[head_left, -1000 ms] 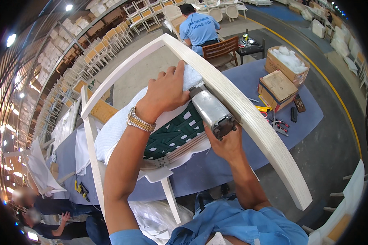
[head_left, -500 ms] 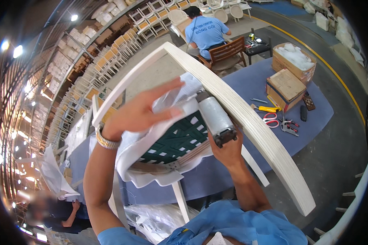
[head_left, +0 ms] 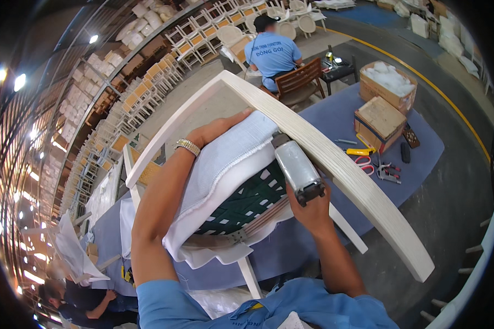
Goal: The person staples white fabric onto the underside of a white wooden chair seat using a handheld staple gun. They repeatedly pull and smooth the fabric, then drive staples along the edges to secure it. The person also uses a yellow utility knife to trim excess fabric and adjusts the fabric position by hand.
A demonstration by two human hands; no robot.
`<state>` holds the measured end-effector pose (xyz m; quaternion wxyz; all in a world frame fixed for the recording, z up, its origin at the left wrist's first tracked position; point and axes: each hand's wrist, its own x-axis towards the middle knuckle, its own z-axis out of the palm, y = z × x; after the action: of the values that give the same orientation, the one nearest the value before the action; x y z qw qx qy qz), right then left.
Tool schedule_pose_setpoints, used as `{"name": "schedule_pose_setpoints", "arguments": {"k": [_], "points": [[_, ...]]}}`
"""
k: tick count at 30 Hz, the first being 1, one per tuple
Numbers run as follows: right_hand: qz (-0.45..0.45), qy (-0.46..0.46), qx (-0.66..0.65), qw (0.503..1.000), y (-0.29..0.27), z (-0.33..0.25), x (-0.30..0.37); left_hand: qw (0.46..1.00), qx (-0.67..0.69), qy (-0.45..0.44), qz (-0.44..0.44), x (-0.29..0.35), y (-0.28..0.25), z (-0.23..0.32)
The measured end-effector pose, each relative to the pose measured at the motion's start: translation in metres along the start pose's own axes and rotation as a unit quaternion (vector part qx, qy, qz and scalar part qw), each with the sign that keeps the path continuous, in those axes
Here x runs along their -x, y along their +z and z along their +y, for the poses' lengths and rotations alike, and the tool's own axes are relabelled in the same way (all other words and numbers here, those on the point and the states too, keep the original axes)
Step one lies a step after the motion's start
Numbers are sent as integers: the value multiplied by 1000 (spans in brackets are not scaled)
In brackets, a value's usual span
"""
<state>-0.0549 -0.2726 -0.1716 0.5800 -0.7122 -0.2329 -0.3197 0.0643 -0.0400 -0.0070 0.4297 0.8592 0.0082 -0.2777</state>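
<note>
A pale wooden chair frame (head_left: 346,164) lies tipped over in front of me, its underside showing dark green webbing (head_left: 247,200). White fabric (head_left: 230,148) wraps the seat, and a loose, wavy flap (head_left: 208,252) of it hangs along the near edge. My left hand (head_left: 217,130) lies on the far side of the seat, fingers stretched out along the fabric toward the frame. My right hand (head_left: 311,205) grips a grey and black staple gun (head_left: 298,167), held at the fabric's right edge beside the frame rail. The gun's contact point is hidden.
Right on the blue-covered table (head_left: 417,175) are a yellow cutter (head_left: 360,152), red-handled scissors (head_left: 363,164), pliers (head_left: 388,172) and two cardboard boxes (head_left: 381,123). A person (head_left: 271,52) sits beyond on a wooden chair (head_left: 301,82); another person (head_left: 88,301) is at lower left. Chairs stand in rows behind.
My left hand has come down from above the seat onto the fabric at its far side, smoothing it into view. The right hand with the staple gun has shifted slightly.
</note>
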Motion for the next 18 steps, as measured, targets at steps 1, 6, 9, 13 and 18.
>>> {"name": "schedule_pose_setpoints", "arguments": {"k": [1,6,9,13,18], "points": [[9,-6,11,1000,-3,2,-2,996,-74,52,16,1,7,3],[18,-25,12,999,3,-2,-2,939,-276,176,108,21,20,5],[12,-18,14,1000,2,-2,-3,928,-304,175,128,37,36,15],[6,-45,14,999,2,3,-3,881,-379,205,196,44,51,11],[-23,-32,26,999,-2,11,1,861,-432,163,214,55,63,14]]}}
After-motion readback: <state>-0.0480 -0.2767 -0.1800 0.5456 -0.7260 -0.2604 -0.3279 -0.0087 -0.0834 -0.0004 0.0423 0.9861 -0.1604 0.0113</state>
